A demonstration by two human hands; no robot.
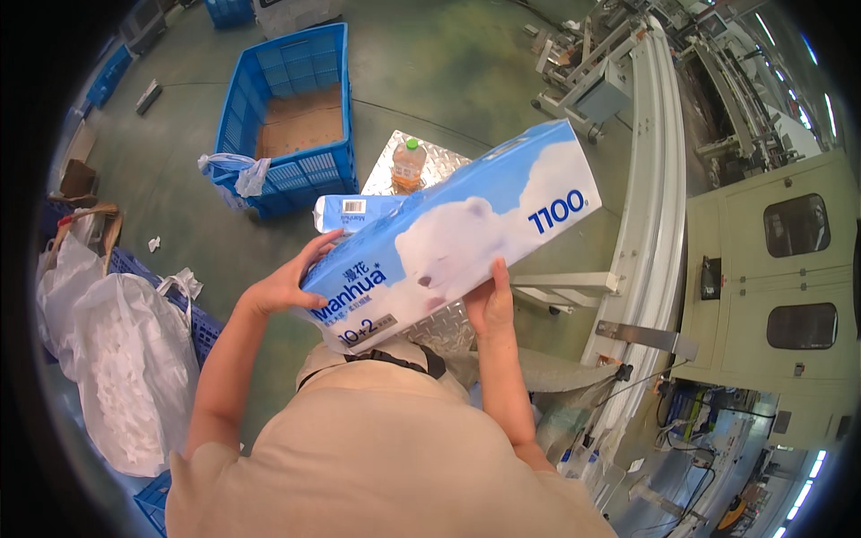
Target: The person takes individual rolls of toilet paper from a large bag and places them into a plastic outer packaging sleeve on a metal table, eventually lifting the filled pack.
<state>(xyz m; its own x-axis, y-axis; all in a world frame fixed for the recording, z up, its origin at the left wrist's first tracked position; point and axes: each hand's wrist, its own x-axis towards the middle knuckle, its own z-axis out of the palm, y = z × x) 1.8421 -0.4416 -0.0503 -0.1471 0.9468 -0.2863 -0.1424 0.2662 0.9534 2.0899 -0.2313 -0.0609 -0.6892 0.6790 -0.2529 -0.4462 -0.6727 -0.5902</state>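
Observation:
A long blue and white plastic-wrapped pack of tissue rolls (466,235), printed with a white bear, is held up in front of my body, tilted so its right end is higher. My left hand (285,280) grips the pack's left end, fingers over the top edge and thumb on the front. Under the lower edge, right of the middle, my right hand (490,300) supports it with the thumb up against the front; its other fingers are hidden. Behind the left part of the pack a second blue and white pack (345,213) shows in part.
A metal tread-plate platform (384,170) bears a bottle with a green cap (409,163). Beyond stands a blue plastic crate (309,160) with cardboard inside. White plastic bags (134,372) lie at left. A white conveyor rail (659,170) and a cream machine cabinet (771,296) run along the right.

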